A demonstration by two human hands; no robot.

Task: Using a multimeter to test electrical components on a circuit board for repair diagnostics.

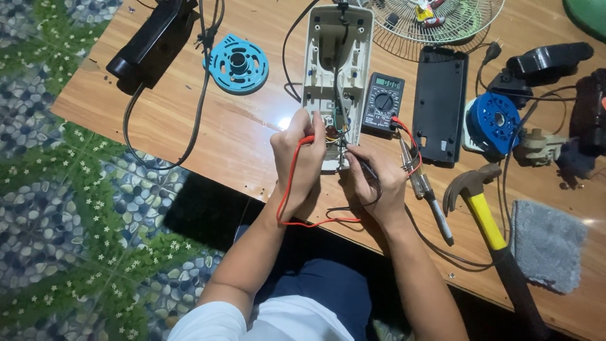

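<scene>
**Both probes on the wiring of an open white housing**

Obs. 1. The left hand is closed around a red probe, whose tip points into the lower end of a white plastic housing. The red lead loops down over the wrist and runs back across the table edge.

Obs. 2. The right hand pinches a black probe between thumb and fingers; its tip meets the same lower end of the housing, just beside the red probe's tip. The two hands sit close together, not touching, one on either side of the housing's near end.

Obs. 3. The housing lies open side up on the wooden table, long axis running away from the person. A black cable runs down its middle to a small cluster of coloured wires where the probes meet. Exact contact points cannot be made out.

Obs. 4. A digital multimeter lies just right of the housing, display lit, with the red lead plugged into its lower edge.

Surroundings: a black cover panel to the right of the meter; a screwdriver and a yellow-handled claw hammer near the right hand; a grey cloth; a blue round motor part; a light-blue disc at upper left; a wire fan guard at the top edge.
</scene>
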